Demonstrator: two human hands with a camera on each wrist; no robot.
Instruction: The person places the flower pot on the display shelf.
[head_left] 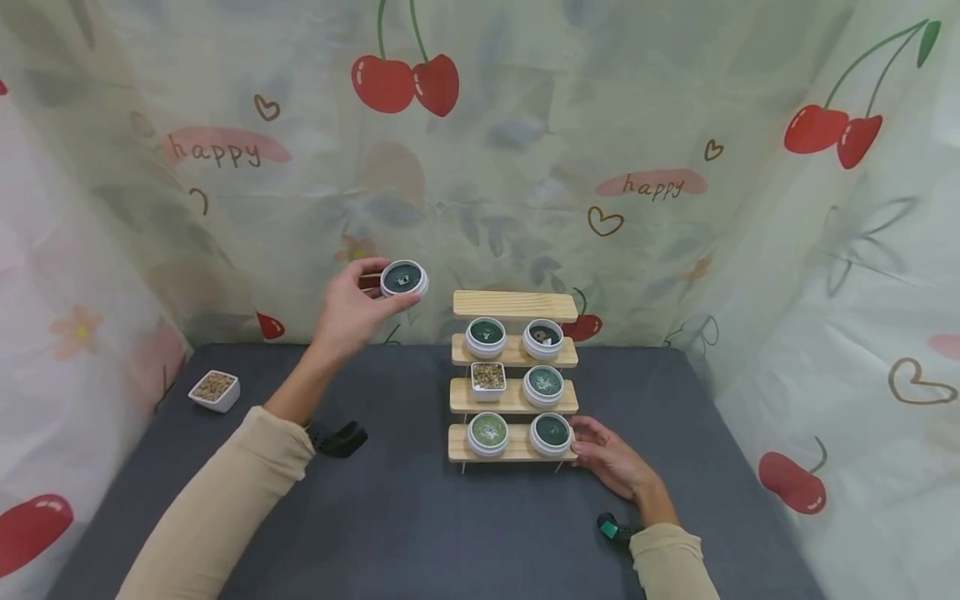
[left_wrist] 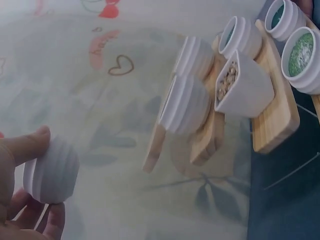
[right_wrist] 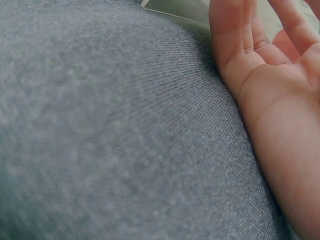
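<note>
My left hand [head_left: 352, 304] holds a small round white pot [head_left: 405, 277] with dark contents, thumb at the front and fingers behind. It is in the air, left of the top plank of a tiered wooden stand [head_left: 514, 304]. In the left wrist view the white pot [left_wrist: 55, 170] shows its ribbed side. My right hand [head_left: 611, 458] grips the right end of the stand's bottom plank, beside a round pot with dark green contents [head_left: 551, 435]. The right wrist view shows the palm [right_wrist: 280, 95], but the grip itself is hidden.
On the stand's lower planks sit several round white pots and a square white dish of grainy bits [head_left: 489, 380]. A similar square dish [head_left: 215, 390] stands at the table's far left. A cherry-print curtain [head_left: 510, 183] hangs behind the dark table [head_left: 420, 533].
</note>
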